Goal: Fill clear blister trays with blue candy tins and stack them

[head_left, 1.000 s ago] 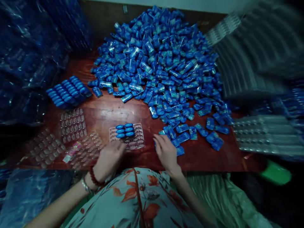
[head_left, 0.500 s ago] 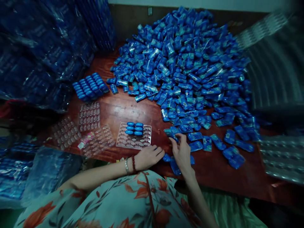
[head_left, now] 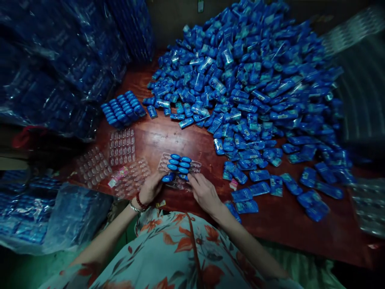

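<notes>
A clear plastic tray [head_left: 195, 165] with oval pockets lies on the red-brown table [head_left: 168, 140] right in front of me. Several blue packets [head_left: 179, 162] sit in its far pockets. My left hand [head_left: 152, 188] is at the tray's near left corner, its fingers closed on one blue packet [head_left: 168, 177] over a pocket. My right hand [head_left: 204, 192] rests on the tray's near right side; its fingertips are at a packet [head_left: 184, 177], and I cannot tell whether they grip it.
A big heap of loose blue packets [head_left: 249, 80] covers the table's far and right side. A filled tray [head_left: 123, 108] and empty clear trays [head_left: 122, 146] lie to the left. Bagged blue stock [head_left: 45, 80] is piled at far left.
Both hands have come back from the loose packets at the right to the tray. The left hand now holds a blue packet over the tray. The camera view has shifted.
</notes>
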The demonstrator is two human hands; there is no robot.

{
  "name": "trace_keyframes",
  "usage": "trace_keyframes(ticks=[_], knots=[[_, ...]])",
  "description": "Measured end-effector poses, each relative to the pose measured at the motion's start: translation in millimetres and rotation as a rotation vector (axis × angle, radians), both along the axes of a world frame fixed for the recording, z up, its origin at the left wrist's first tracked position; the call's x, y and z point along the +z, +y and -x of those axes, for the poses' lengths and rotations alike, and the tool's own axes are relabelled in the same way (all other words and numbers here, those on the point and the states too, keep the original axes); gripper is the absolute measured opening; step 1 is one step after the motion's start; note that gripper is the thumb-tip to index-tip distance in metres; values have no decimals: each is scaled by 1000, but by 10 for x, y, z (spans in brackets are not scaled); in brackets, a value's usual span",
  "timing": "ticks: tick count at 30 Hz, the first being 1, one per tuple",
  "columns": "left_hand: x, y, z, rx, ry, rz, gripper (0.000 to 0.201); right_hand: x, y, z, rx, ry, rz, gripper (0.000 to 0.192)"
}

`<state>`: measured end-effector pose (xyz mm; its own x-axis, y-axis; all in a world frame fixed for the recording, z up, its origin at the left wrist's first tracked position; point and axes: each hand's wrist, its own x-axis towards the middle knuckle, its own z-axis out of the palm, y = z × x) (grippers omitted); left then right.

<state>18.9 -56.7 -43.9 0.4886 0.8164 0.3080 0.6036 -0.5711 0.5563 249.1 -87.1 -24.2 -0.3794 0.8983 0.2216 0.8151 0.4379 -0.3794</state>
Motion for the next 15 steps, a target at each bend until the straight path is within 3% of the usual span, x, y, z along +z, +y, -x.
trace_keyframes(ticks=[9,12,15], knots=[[139,243,-17,-219,252,142,36,408,198,269,184,-348,67,19],[111,284,4,-257,189,187,38,411,249,398,182,-373,66,18],[54,262,6,-190,125,199,41,310,243,420,123,-342,57,23]])
